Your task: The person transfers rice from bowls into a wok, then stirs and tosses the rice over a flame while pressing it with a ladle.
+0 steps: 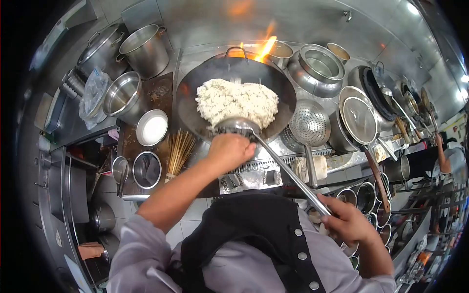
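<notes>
White rice [237, 102] lies heaped in a big dark wok [188, 105]. My left hand [230, 150] is closed at the wok's near rim; the part inside its fingers is hidden. My right hand [349, 219] is wrapped round the end of a long metal handle. That handle belongs to a ladle [288, 171], whose rounded bowl rests against the near side of the rice, just beyond my left hand. Flames [266, 48] rise behind the wok, beside its far loop handle [237, 52].
A perforated strainer [310, 122] lies right of the wok, near a lidded-looking steel pot [320, 68] and a mesh sieve [359, 117]. On the left stand a bowl of white contents [152, 128], a bamboo brush [180, 152] and steel pots [145, 51]. Another person [447, 158] is far right.
</notes>
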Demonstrator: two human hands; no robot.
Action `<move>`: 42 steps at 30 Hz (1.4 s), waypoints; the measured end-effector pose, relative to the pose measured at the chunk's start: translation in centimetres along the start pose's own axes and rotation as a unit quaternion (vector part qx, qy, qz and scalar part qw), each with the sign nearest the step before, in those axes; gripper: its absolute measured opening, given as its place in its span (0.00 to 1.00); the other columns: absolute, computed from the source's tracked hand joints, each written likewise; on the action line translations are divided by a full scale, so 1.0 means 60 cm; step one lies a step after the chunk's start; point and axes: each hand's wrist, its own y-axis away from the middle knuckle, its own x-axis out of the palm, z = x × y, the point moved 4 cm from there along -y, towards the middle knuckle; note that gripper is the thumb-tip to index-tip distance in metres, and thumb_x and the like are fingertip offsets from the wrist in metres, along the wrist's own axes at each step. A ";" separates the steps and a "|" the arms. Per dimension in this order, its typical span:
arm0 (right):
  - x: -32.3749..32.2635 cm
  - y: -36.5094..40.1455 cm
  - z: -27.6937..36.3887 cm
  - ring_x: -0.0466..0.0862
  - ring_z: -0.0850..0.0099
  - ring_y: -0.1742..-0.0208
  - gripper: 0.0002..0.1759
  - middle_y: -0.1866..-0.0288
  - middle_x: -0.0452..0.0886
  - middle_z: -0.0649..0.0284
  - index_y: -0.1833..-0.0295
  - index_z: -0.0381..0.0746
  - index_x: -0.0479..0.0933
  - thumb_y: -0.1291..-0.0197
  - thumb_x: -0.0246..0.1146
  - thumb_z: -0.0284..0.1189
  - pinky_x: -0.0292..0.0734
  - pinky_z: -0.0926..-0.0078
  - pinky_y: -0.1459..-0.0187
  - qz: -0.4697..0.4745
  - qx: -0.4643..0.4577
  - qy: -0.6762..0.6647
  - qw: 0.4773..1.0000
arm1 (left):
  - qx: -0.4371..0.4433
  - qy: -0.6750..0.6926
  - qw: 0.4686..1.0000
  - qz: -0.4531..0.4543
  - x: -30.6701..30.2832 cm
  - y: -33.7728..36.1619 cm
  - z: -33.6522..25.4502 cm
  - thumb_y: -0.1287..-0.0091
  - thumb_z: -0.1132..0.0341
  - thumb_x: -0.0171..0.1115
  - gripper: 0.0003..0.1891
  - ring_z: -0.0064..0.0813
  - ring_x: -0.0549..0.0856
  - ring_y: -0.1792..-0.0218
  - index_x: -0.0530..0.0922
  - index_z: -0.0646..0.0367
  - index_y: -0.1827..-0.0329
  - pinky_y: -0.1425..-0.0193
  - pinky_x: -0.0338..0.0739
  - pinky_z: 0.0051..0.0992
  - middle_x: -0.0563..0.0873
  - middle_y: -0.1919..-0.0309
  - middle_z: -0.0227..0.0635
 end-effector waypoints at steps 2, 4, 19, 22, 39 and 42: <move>-0.014 0.019 -0.005 0.78 0.81 0.77 0.36 0.72 0.79 0.70 0.18 0.48 0.66 0.30 0.66 0.26 0.74 0.79 0.73 0.013 0.061 -0.059 0.996 | 0.019 0.019 1.000 -0.011 -0.002 0.006 -0.004 0.31 0.52 0.62 0.20 0.44 0.88 0.72 0.84 0.55 0.77 0.65 0.82 0.44 0.86 0.76 0.41; -0.013 -0.043 0.005 0.78 0.81 0.76 0.34 0.73 0.79 0.68 0.19 0.47 0.69 0.29 0.66 0.28 0.75 0.75 0.73 -0.021 0.057 0.023 0.998 | 0.007 0.013 0.997 -0.071 0.052 0.002 -0.002 0.32 0.52 0.63 0.19 0.44 0.87 0.73 0.83 0.55 0.78 0.66 0.81 0.45 0.85 0.77 0.40; 0.057 -0.087 -0.027 0.80 0.78 0.70 0.31 0.65 0.84 0.65 0.20 0.42 0.69 0.27 0.65 0.27 0.79 0.76 0.65 -0.079 -0.050 -0.114 0.989 | 0.009 0.033 0.988 -0.151 0.048 -0.022 0.050 0.35 0.54 0.68 0.21 0.47 0.83 0.75 0.78 0.57 0.83 0.70 0.77 0.45 0.81 0.80 0.41; 0.055 -0.149 -0.075 0.85 0.77 0.59 0.27 0.57 0.86 0.63 0.20 0.40 0.68 0.21 0.58 0.29 0.82 0.75 0.53 -0.013 -0.075 -0.247 0.966 | -0.002 0.033 0.986 -0.166 0.069 -0.048 0.068 0.36 0.55 0.69 0.20 0.47 0.83 0.75 0.78 0.58 0.82 0.70 0.76 0.45 0.81 0.81 0.41; 0.115 -0.277 -0.415 0.87 0.44 0.46 0.30 0.43 0.86 0.43 0.30 0.38 0.78 0.30 0.65 0.45 0.82 0.54 0.43 0.065 -0.038 -0.047 0.996 | -0.015 0.007 0.988 -0.153 0.082 -0.077 0.088 0.37 0.55 0.69 0.19 0.47 0.84 0.75 0.79 0.57 0.82 0.69 0.78 0.45 0.83 0.79 0.40; 0.060 -0.143 -0.203 0.87 0.49 0.50 0.35 0.50 0.84 0.42 0.21 0.36 0.65 0.27 0.65 0.39 0.81 0.59 0.46 -0.041 -0.046 -0.299 0.952 | -0.015 0.011 0.990 -0.143 0.077 -0.074 0.082 0.35 0.53 0.67 0.20 0.47 0.85 0.74 0.81 0.57 0.81 0.67 0.79 0.46 0.84 0.78 0.41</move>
